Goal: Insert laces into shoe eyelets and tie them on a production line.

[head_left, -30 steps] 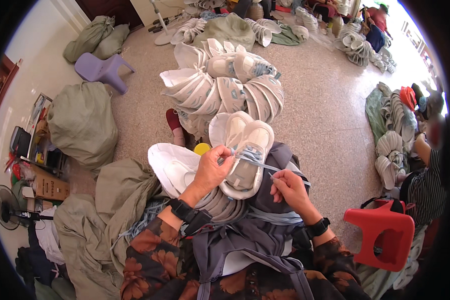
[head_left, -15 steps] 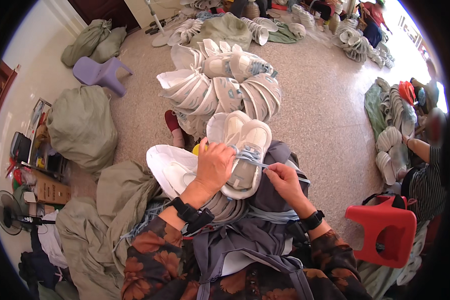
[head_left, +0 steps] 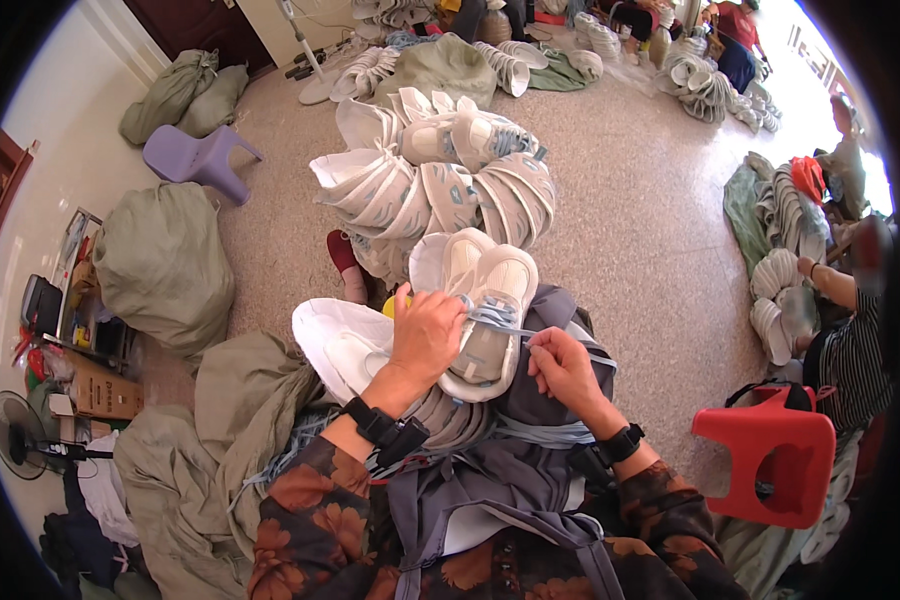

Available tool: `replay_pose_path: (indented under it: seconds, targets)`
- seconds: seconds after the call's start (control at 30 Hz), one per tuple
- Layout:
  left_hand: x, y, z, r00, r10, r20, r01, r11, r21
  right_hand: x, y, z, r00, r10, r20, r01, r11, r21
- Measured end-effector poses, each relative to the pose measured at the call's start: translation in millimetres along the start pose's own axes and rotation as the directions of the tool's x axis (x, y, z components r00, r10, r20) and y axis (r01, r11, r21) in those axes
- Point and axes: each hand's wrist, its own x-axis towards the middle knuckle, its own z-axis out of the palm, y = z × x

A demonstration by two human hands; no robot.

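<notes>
A white and grey shoe upper lies over my lap with its toe pointing away from me. Light blue shoelace crosses its throat. My left hand is closed at the upper's left edge, fingers bent by the lacing; fingertips are partly hidden. To the right, my right hand pinches a stretch of lace drawn sideways from the upper. A second upper sits just beyond the left hand. More white uppers are nested left of my left wrist. Dark grey cloth covers my lap.
Ahead stands a tall heap of nested uppers. Leftward are a stuffed green sack, a purple stool and a fan. A red stool stands at right, near a co-worker's striped sleeve. More uppers and people are farther back.
My right hand has shifted slightly left and down, its fingers more curled, still pinching the lace. The left hand stays by the lacing. The whole view has tilted a little.
</notes>
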Motion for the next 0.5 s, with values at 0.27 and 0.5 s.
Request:
replay_pose_path:
  seconds: [0.27,0.5]
  targets:
    - [4.2,-0.1,-3.9,0.988,0.055,0.147,-0.063,0.997,0.052,0.7,8.8,-1.4,0.998,-0.066,0.004,0.066,0.998,-0.008]
    - [-7.3,11.8,-3.2,0.988,0.105,0.110,-0.135,0.938,0.319,1.2,-4.0,9.1,0.997,0.001,-0.079,-0.004,0.999,-0.038]
